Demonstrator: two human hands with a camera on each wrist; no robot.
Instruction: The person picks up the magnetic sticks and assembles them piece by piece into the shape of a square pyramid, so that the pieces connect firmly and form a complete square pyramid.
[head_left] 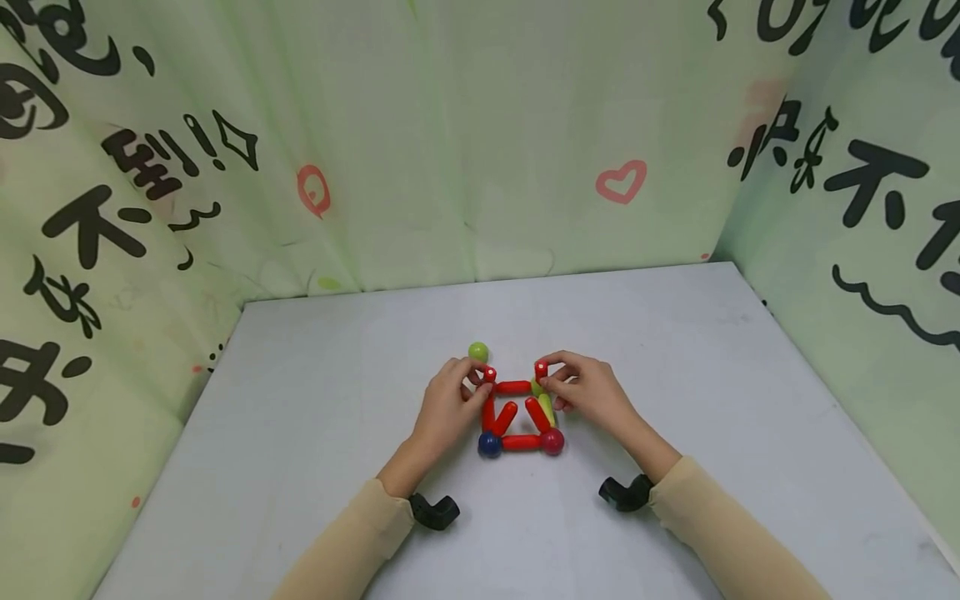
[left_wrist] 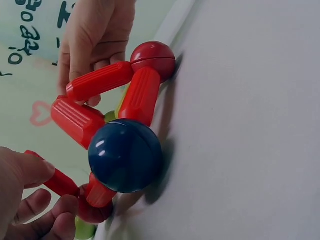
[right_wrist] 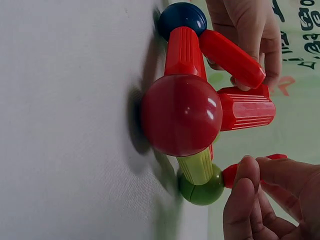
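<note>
A frame of magnetic sticks and balls lies on the table, with a blue ball point(head_left: 490, 444) and a red ball point(head_left: 552, 442) at its front corners. Between these runs a red stick point(head_left: 521, 442). A green ball point(right_wrist: 201, 189) forms the back right corner, joined by a yellow-green stick point(right_wrist: 196, 166). My left hand point(head_left: 448, 404) pinches a red magnetic stick point(left_wrist: 62, 181) standing on the back left red ball point(left_wrist: 95, 210). With thumb and fingertips, my right hand point(head_left: 596, 393) pinches another red magnetic stick point(head_left: 541, 367) on the green ball. Two more red sticks point(head_left: 506, 417) rise from the front balls.
Just behind the frame, near the left fingers, a separate light green ball point(head_left: 478, 352) sits on the white table point(head_left: 337, 375). Printed curtains point(head_left: 465, 167) hang along the back and sides. Each wrist carries a black camera mount point(head_left: 435, 512).
</note>
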